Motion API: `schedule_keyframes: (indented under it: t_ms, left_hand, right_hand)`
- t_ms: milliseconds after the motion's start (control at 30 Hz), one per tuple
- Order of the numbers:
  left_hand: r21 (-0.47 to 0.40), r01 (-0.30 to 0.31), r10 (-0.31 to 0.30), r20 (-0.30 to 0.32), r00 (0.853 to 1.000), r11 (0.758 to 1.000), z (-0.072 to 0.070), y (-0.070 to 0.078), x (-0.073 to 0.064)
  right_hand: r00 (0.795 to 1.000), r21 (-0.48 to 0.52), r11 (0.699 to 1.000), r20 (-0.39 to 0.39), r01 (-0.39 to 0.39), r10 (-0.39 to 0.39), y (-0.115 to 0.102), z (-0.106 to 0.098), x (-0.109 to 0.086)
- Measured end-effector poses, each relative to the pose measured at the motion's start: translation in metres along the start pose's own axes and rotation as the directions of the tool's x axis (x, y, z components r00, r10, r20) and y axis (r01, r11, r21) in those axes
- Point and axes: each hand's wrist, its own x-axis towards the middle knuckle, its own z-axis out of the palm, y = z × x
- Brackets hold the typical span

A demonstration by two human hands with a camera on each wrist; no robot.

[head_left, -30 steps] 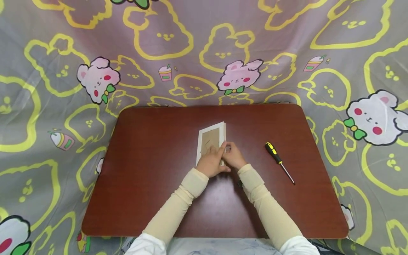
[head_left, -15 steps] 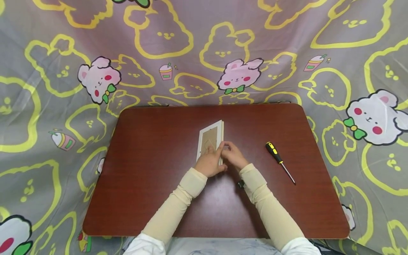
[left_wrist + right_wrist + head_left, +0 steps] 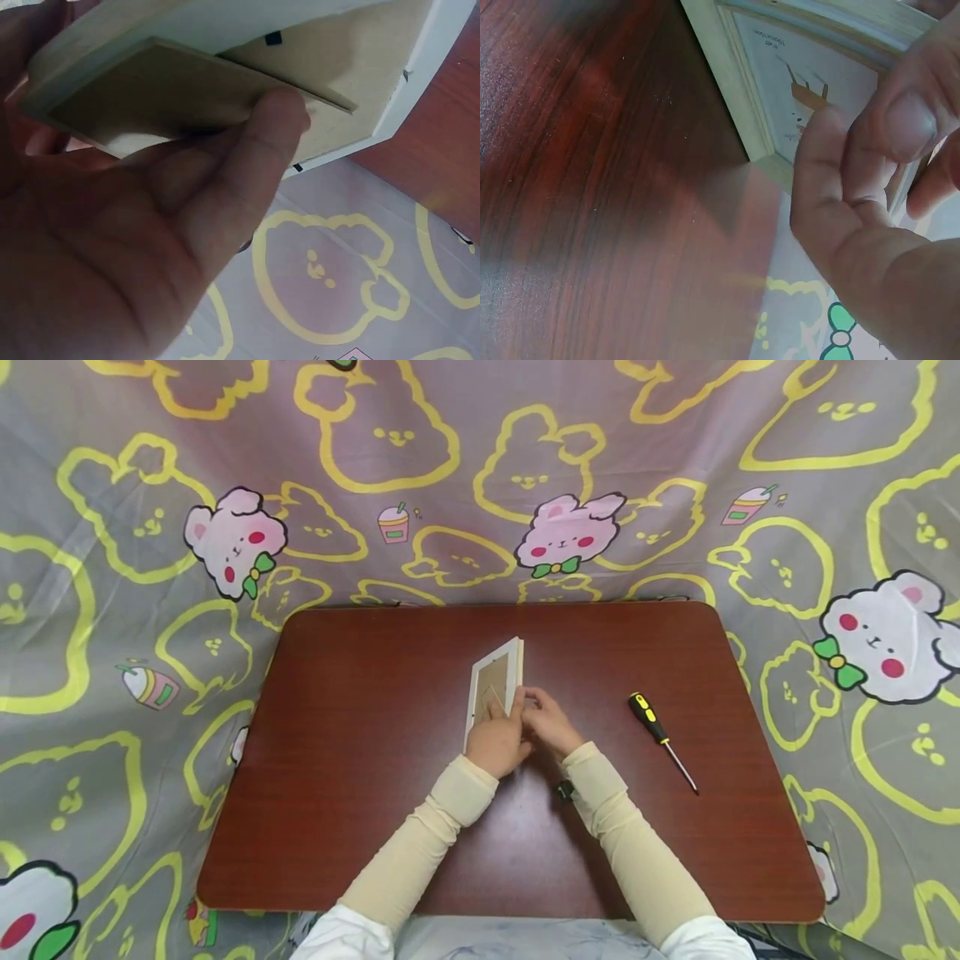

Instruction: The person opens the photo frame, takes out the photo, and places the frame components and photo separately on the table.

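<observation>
Brown table (image 3: 360, 760), photo frame (image 3: 497, 677) tilted steeper than before, both hands gripping

The head view looks down from the near side over the whole table (image 3: 360, 760). Both wrist views sit very close, sharing the white frame (image 3: 495, 681) from opposite faces.

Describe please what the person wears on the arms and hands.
Both arms wear snug cream sleeves, the left sleeve and the right sleeve, over white cloth near the shoulders. The left hand and right hand are bare, without gloves. A small dark object sits at the right wrist.
</observation>
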Motion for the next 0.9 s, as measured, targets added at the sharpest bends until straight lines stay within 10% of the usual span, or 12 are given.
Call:
schedule_keyframes:
  t_ms: [333,667,900]
  left_hand:
    - [0.105,0.069,-0.048,-0.189,0.981,0.992,0.011,0.009,0.000]
    - [0.244,0.152,-0.034,-0.430,0.902,0.958,0.022,0.007,0.000]
    - [0.194,0.187,-0.087,-0.434,0.897,0.963,0.019,-0.002,0.005]
  right_hand:
    - [1.000,0.046,0.999,0.019,0.014,-0.015,-0.001,-0.001,0.001]
    - [0.998,0.054,0.997,-0.022,-0.055,0.057,0.012,-0.001,0.006]
    - [0.992,0.017,0.992,-0.025,-0.122,0.122,0.033,-0.001,0.010]
